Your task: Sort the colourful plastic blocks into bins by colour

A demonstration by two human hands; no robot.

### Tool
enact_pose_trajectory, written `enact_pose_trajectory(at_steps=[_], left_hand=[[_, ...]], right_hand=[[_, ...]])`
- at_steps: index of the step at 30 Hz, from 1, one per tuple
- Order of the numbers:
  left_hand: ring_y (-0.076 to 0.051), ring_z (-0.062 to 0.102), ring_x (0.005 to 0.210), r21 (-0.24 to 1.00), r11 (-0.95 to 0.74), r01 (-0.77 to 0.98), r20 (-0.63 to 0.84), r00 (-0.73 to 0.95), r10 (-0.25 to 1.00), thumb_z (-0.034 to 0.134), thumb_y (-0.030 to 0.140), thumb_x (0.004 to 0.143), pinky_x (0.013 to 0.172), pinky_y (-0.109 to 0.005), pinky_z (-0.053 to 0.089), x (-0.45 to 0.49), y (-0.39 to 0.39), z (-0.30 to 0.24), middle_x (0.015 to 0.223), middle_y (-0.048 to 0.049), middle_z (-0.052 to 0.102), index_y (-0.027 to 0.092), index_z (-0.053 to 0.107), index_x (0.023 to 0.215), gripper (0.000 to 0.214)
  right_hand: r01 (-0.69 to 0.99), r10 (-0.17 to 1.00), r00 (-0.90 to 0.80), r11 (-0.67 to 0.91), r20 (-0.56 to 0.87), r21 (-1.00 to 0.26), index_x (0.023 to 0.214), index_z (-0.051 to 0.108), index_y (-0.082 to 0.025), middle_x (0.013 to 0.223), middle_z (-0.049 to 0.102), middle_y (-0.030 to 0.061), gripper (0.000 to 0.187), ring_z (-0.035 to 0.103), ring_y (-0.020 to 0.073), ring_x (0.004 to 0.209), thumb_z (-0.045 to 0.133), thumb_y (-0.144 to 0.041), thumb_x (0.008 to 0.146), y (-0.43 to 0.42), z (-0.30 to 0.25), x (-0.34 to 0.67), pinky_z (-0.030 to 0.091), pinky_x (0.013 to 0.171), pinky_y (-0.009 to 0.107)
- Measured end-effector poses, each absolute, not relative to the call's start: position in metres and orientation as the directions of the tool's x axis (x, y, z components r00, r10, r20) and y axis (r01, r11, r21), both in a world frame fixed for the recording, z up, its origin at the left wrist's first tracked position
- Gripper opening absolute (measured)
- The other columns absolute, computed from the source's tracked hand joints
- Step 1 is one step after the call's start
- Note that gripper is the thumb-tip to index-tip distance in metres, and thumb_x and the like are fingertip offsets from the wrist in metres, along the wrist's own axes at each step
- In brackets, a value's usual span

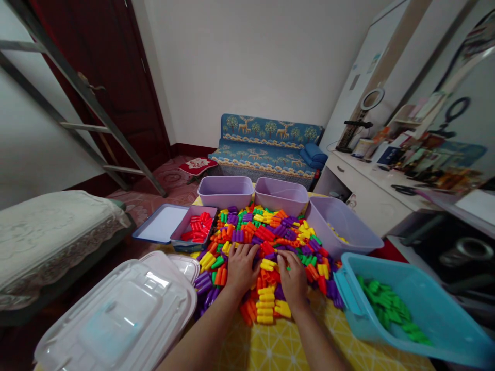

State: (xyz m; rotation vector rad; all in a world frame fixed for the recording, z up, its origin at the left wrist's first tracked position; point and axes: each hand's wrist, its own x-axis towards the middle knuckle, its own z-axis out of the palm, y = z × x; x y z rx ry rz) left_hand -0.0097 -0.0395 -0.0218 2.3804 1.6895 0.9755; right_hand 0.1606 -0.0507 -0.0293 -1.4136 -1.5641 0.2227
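A big heap of small plastic pieces, shaped like paired tubes in red, orange, yellow, green and purple (265, 232), lies on the table. My left hand (242, 265) rests palm down on the heap, its fingers spread over the pieces. To its right, my right hand (294, 278) touches the heap too, fingers bent and thumb apart; a bit of green shows by the thumb. Between the hands are yellow pieces (268, 264) and orange ones. Nearer to me, several yellow pieces (265, 305) lie in a row. What is under my fingertips is partly hidden.
Around the heap stand purple bins (226, 200), one at right holding a few yellow pieces (338, 234). A teal bin (417, 288) holds green pieces; an open box (189, 222) holds red ones. Clear lids (124, 309) lie at left on the yellow tablecloth (270, 345).
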Motion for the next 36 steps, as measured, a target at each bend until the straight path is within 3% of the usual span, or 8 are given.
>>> enact_pose_trajectory(at_steps=[6, 13, 19, 21, 24, 29, 32, 36], left_hand=[[-0.025, 0.053, 0.108, 0.395, -0.396, 0.829, 0.465, 0.191, 0.864, 0.059, 0.032, 0.085, 0.108, -0.049, 0.026, -0.01, -0.039, -0.023, 0.113, -0.0038, 0.062, 0.029, 0.056, 0.123, 0.038], [-0.024, 0.053, 0.108, 0.392, -0.395, 0.831, 0.467, 0.191, 0.863, 0.058, 0.033, 0.086, 0.108, -0.048, 0.027, -0.009, -0.039, -0.024, 0.112, -0.0036, 0.062, 0.029, 0.056, 0.122, 0.037], [-0.025, 0.052, 0.109, 0.396, -0.397, 0.828, 0.469, 0.189, 0.863, 0.059, 0.033, 0.085, 0.109, -0.049, 0.025, -0.01, -0.039, -0.024, 0.113, -0.0041, 0.062, 0.029, 0.056, 0.122, 0.037], [-0.024, 0.052, 0.108, 0.393, -0.391, 0.832, 0.466, 0.187, 0.865, 0.059, 0.033, 0.085, 0.109, -0.048, 0.025, -0.009, -0.038, -0.024, 0.112, -0.0037, 0.062, 0.029, 0.056, 0.122, 0.037], [-0.024, 0.052, 0.107, 0.386, -0.387, 0.837, 0.458, 0.19, 0.868, 0.058, 0.033, 0.085, 0.109, -0.049, 0.025, -0.009, -0.038, -0.025, 0.111, -0.0034, 0.062, 0.029, 0.056, 0.123, 0.038], [-0.024, 0.052, 0.107, 0.38, -0.386, 0.841, 0.459, 0.191, 0.868, 0.058, 0.033, 0.086, 0.109, -0.049, 0.025, -0.009, -0.039, -0.025, 0.111, -0.0036, 0.061, 0.029, 0.056, 0.123, 0.038], [-0.024, 0.052, 0.107, 0.382, -0.386, 0.84, 0.464, 0.187, 0.866, 0.058, 0.034, 0.086, 0.109, -0.048, 0.025, -0.009, -0.039, -0.024, 0.11, -0.0034, 0.062, 0.029, 0.056, 0.123, 0.037], [-0.024, 0.052, 0.107, 0.386, -0.393, 0.835, 0.458, 0.196, 0.867, 0.058, 0.034, 0.086, 0.109, -0.049, 0.025, -0.009, -0.038, -0.024, 0.11, -0.0039, 0.062, 0.029, 0.056, 0.124, 0.038]], right_hand=[[0.718, 0.88, 0.126, 0.237, 0.457, -0.655, 0.102, 0.065, -0.018, 0.101, 0.065, 0.0096, 0.028, 0.06, 0.0209, 0.084, 0.049, -0.037, 0.09, -0.029, -0.013, 0.153, 0.05, 0.08, 0.036], [0.839, 0.807, 0.197, 0.156, 0.558, -0.521, 0.109, 0.065, -0.018, 0.109, 0.061, 0.0104, 0.033, 0.057, 0.0248, 0.102, 0.049, -0.02, 0.081, -0.015, -0.02, 0.187, 0.046, 0.09, 0.039], [0.902, 0.861, 0.082, 0.15, 0.502, -0.405, 0.101, 0.07, -0.021, 0.092, 0.062, 0.0089, 0.026, 0.057, 0.0249, 0.092, 0.053, -0.028, 0.082, -0.012, -0.026, 0.195, 0.046, 0.082, 0.037], [0.879, 0.849, 0.11, 0.159, 0.516, -0.449, 0.094, 0.07, -0.019, 0.092, 0.063, 0.0099, 0.025, 0.057, 0.0252, 0.093, 0.052, -0.033, 0.084, -0.011, -0.024, 0.194, 0.046, 0.084, 0.037], [0.762, 0.813, 0.269, 0.149, 0.517, -0.63, 0.088, 0.066, -0.017, 0.094, 0.065, 0.0119, 0.032, 0.059, 0.026, 0.093, 0.05, -0.044, 0.084, -0.013, -0.017, 0.191, 0.046, 0.085, 0.04], [0.227, 0.923, 0.356, 0.066, 0.145, -0.972, 0.089, 0.061, -0.018, 0.081, 0.07, 0.0072, 0.042, 0.065, 0.022, 0.07, 0.056, -0.058, 0.078, -0.024, -0.009, 0.181, 0.051, 0.059, 0.032], [0.078, 0.957, 0.291, -0.012, 0.011, -0.997, 0.082, 0.063, -0.018, 0.073, 0.07, 0.005, 0.043, 0.063, 0.0186, 0.056, 0.064, -0.059, 0.07, -0.025, -0.007, 0.177, 0.047, 0.047, 0.027], [0.133, 0.991, 0.095, -0.11, -0.098, -0.985, 0.068, 0.064, -0.018, 0.056, 0.065, 0.0007, 0.035, 0.059, 0.0152, 0.045, 0.072, -0.051, 0.061, -0.007, 0.011, 0.181, 0.039, 0.037, 0.021]])
